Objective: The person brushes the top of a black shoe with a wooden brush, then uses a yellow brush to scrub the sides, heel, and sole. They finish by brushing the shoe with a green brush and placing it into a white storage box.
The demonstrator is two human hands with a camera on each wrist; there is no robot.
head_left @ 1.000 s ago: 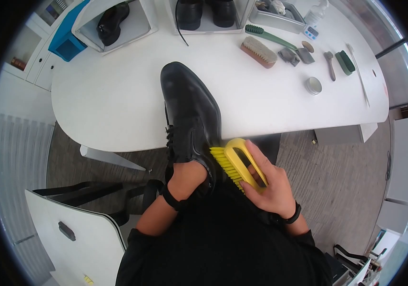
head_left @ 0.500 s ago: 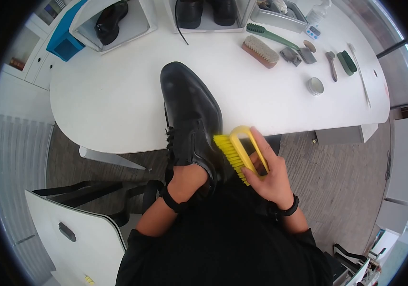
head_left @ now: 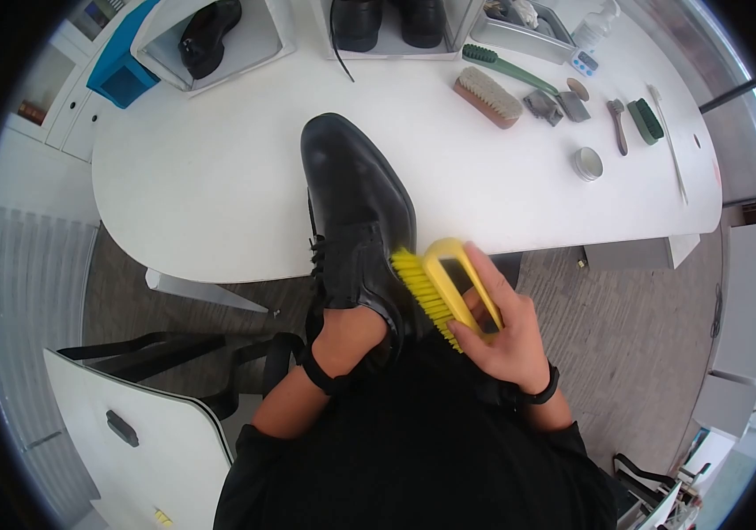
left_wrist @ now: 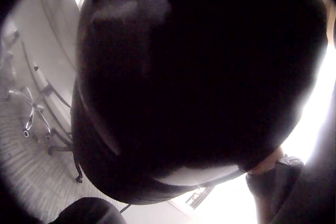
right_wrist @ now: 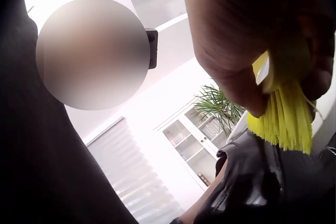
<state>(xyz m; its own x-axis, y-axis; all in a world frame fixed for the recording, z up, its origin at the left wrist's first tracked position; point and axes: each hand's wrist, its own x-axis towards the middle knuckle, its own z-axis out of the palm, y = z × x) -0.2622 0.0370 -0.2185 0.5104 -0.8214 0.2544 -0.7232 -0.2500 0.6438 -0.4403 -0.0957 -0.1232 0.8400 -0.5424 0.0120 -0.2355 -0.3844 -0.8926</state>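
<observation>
My left hand (head_left: pixel 350 334) is inside the opening of a black lace-up dress shoe (head_left: pixel 356 177); its fingers are hidden in there. The shoe's toe points away from me, over the white table. My right hand (head_left: pixel 512 340) grips the looped handle of a yellow scrubbing brush (head_left: pixel 442 267), thumb on the near side. Its yellow bristles (head_left: pixel 422 287) face left, right at the side of the shoe near the heel. In the right wrist view the bristles (right_wrist: pixel 281 124) hang close over the glossy shoe (right_wrist: pixel 257 187). Dark shoe leather (left_wrist: pixel 194 77) fills most of the left wrist view.
On the white table (head_left: pixel 219 177) stand boxes with black shoes (head_left: pixel 210 40) at the back. Toward the right lie a wooden brush (head_left: pixel 487 97), a long green brush (head_left: pixel 510 67), a round tin (head_left: pixel 587 163) and a small green brush (head_left: pixel 646 121). A chair (head_left: pixel 139 424) stands at left.
My right hand and the yellow brush have shifted a little forward along the shoe's side, swinging off it slightly and back toward it. My left hand and the shoe have barely moved.
</observation>
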